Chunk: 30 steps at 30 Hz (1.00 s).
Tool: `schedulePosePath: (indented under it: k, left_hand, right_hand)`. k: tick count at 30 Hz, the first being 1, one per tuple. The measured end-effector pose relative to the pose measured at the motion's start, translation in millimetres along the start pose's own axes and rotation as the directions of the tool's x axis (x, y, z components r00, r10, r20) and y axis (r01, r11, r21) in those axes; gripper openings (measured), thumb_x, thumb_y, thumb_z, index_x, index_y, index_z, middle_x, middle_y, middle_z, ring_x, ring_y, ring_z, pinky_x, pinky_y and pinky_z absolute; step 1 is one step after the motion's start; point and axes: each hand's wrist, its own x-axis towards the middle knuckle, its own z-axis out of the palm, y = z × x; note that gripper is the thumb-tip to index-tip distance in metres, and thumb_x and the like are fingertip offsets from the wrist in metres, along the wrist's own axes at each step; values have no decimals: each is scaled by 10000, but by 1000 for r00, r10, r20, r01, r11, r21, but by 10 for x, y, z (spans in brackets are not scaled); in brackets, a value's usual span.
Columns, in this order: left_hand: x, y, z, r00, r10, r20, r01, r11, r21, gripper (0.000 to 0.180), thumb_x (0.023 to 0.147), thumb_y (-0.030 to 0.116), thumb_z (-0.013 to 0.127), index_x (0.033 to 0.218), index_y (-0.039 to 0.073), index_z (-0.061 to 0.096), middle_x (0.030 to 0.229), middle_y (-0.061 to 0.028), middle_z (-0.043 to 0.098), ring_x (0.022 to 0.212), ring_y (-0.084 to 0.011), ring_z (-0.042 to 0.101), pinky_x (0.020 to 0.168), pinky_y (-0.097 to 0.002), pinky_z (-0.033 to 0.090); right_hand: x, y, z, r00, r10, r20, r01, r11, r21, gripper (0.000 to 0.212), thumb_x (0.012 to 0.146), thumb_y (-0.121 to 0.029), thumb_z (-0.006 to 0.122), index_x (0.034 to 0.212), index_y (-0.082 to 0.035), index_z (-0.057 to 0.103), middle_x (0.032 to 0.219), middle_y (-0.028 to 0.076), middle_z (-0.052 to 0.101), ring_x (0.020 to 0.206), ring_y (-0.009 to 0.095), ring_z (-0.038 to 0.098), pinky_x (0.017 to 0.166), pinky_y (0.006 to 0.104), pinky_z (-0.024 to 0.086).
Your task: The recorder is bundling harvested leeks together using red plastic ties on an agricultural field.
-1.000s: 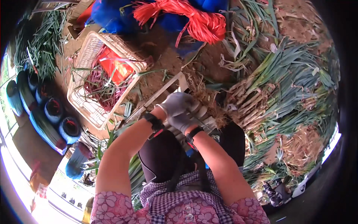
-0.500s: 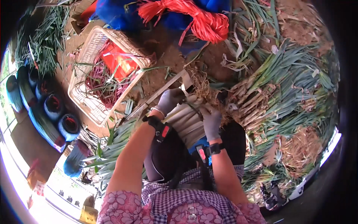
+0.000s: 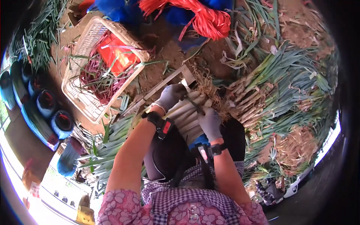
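A bunch of leeks or large green onions (image 3: 184, 117) lies across my lap. Its white stalks face up, tangled roots (image 3: 205, 83) point to the far right, and green leaves (image 3: 114, 144) spread to the lower left. My left hand (image 3: 171, 98), in a grey glove, is closed at the far side of the stalks. My right hand (image 3: 210, 124), gloved too, is closed at their near side. A narrow dark green strip (image 3: 195, 105) crosses the stalks between both hands, with an end in the fingers of each. The bunch's underside is hidden.
A cream plastic basket (image 3: 72, 90) holds purple-red strips and a red packet. A red twine bundle (image 3: 212, 23) lies at the back by blue netting (image 3: 120, 11). Loose leeks (image 3: 288, 75) are heaped at right; blue-wrapped bundles (image 3: 45, 105) sit at left. A wooden frame (image 3: 161, 85) lies beyond my hands.
The view has turned slightly, so the basket and blue-wrapped bundles appear farther left. My hands have shifted only a little and still grip the strip over the stalks.
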Motion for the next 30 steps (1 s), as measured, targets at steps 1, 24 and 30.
schedulePosePath:
  k: [1, 24, 30]
  left_hand:
    - [-13, -18, -28, 1000, 0, 2, 0, 1000, 12, 215, 964, 183, 665, 997, -19, 731, 794, -63, 712, 741, -152, 657, 736, -344, 535]
    - [51, -148, -39, 996, -87, -9, 86, 990, -110, 230, 949, 190, 678, 994, -25, 747, 799, -84, 728, 745, -176, 682, 749, -358, 548]
    - [164, -435, -38, 997, 31, -65, -46, 969, -242, 245, 965, 208, 687, 1012, -25, 748, 838, -63, 741, 739, -126, 655, 690, -317, 542]
  right_hand:
    - [10, -59, -23, 999, 16, 47, -18, 999, 31, 339, 854, -358, 761, 1077, -109, 706, 1108, 140, 724, 1051, 371, 701, 874, 496, 545]
    - [245, -143, -229, 956, -229, 182, 247, 966, -80, 284, 906, -290, 682, 1080, -71, 730, 890, 129, 728, 798, 312, 733, 692, 465, 555]
    - [381, -709, 130, 974, -206, 93, 126, 838, 531, 267, 965, -227, 691, 1103, -8, 756, 1028, 112, 702, 907, 230, 691, 817, 368, 549]
